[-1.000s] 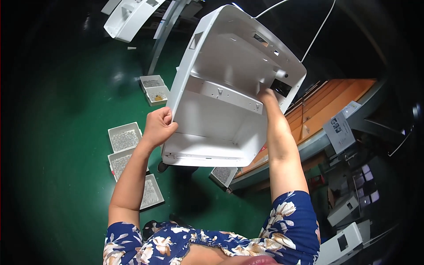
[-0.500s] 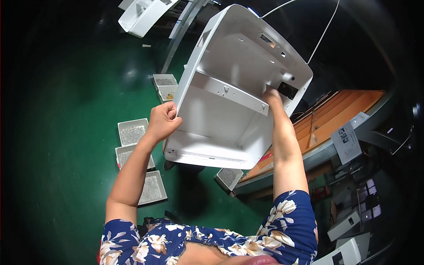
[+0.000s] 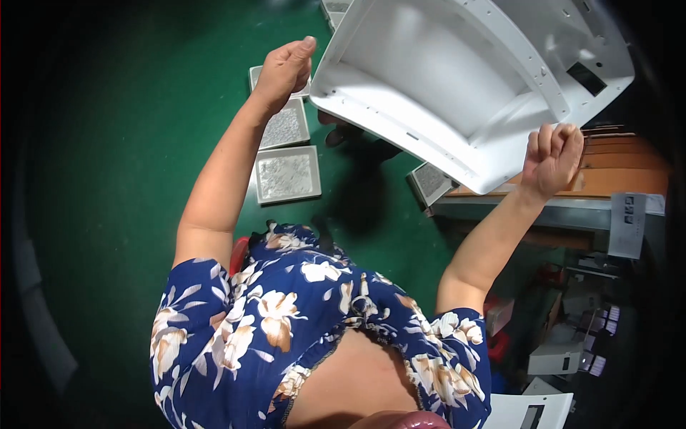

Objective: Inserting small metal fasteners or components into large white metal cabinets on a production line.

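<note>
Though partly unseen, white casing [image 3: 436, 64] between and beyond curled hands [image 3: 287, 73] [image 3: 552, 159], grasp unclear.

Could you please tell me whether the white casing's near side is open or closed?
Open: you can see into the casing, to a crossbar inside.

On the green floor [image 3: 121, 157], three pale trays [image 3: 289, 201] of grey bits form a column, the farthest partly hidden. Another tray [image 3: 326, 10], cut off from view, lies beyond them, and a fifth tray [image 3: 416, 190] sits near the left end of the worktop [image 3: 629, 161]. That has an orange surface; a printed sheet [image 3: 627, 229] hangs at its near edge. Nearer than that edge are a white box [image 3: 552, 362] and a white panel [image 3: 511, 411].
</note>
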### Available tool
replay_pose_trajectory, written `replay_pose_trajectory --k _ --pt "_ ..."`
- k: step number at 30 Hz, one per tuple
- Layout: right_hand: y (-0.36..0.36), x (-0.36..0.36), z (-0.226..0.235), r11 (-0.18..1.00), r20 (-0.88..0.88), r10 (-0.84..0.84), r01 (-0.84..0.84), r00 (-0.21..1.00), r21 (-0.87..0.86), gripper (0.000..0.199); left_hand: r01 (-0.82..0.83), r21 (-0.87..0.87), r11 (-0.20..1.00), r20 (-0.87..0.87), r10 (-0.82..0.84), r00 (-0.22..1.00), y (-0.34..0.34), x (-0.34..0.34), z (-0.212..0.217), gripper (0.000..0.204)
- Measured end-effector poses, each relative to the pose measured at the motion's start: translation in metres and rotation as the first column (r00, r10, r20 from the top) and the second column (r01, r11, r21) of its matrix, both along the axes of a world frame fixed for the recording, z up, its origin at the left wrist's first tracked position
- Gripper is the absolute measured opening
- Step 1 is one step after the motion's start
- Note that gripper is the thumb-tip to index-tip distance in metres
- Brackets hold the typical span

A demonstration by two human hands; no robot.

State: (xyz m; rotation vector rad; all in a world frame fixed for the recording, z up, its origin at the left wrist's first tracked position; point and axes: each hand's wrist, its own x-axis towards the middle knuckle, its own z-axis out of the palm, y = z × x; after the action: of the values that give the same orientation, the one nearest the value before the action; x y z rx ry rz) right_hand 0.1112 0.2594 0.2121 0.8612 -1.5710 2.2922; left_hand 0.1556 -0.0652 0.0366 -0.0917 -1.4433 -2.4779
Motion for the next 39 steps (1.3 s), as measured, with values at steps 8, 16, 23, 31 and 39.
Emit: replay_pose_trajectory --k 8,16,23,31,39 --pt "0.124 0.172 -0.332 0.966 0.967 -0.230 -0.091 0.108 0.240 0.015 -0.674 0.550 0.493 0.835 -0.339 0.434 0.007 0.170 -0.298 0.022" --pt "0.167 0.233 -0.403 0.961 0.928 -0.275 -0.042 -0.250 0.273 0.023 -0.644 0.519 0.562 0.837 -0.184 0.515 -0.013 0.082 -0.326 0.033" --pt "0.110 0.172 -0.369 0.965 0.967 -0.248 -0.066 0.061 0.252 0.014 -0.316 0.116 0.942 0.830 0.083 0.551 -0.059 0.016 -0.251 0.032" --pt "0.118 0.209 -0.397 0.423 0.722 -0.546 -0.604 0.425 0.676 0.025 0.612 -0.627 0.483 0.770 0.263 0.582 -0.015 0.246 -0.393 0.031" --pt "0.083 0.135 -0.390 0.576 0.879 -0.380 -0.670 0.289 0.469 0.020 0.688 -0.514 0.512 0.857 0.273 0.437 0.022 0.281 -0.370 0.023"
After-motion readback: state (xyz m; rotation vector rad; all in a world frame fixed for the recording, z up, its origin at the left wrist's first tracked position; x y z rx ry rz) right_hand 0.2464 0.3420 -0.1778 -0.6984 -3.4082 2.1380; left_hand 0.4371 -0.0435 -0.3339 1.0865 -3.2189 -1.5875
